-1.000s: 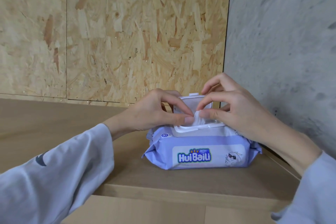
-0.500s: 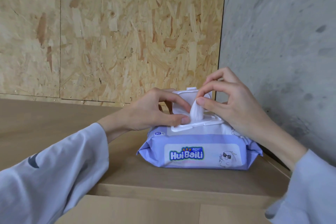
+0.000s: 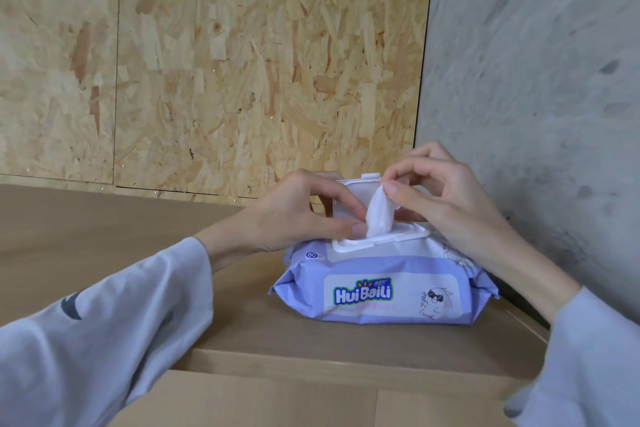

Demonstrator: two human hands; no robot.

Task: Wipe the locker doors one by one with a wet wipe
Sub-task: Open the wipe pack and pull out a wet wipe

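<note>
One pack of wet wipes [image 3: 381, 288], lilac with "HuiBaiLi" printed on it, lies on the wooden desk [image 3: 104, 236], its one white flip lid [image 3: 349, 194] standing open. The right hand [image 3: 446, 208] pinches one wet wipe [image 3: 379, 211] half drawn from the opening. The left hand [image 3: 298, 215] grips the opening's rim, thumb pressing beside the wipe. Behind stand chipboard panels [image 3: 207, 62] and a grey wall [image 3: 536, 80].

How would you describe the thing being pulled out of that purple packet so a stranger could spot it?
Find the wooden shelf top in the corner by the grey wall; on it lies a purple wipe pack with its white lid flipped up. Rising from the opening is the wet wipe, pinched by the right hand. It is the only soft, crumpled white thing there.
</note>
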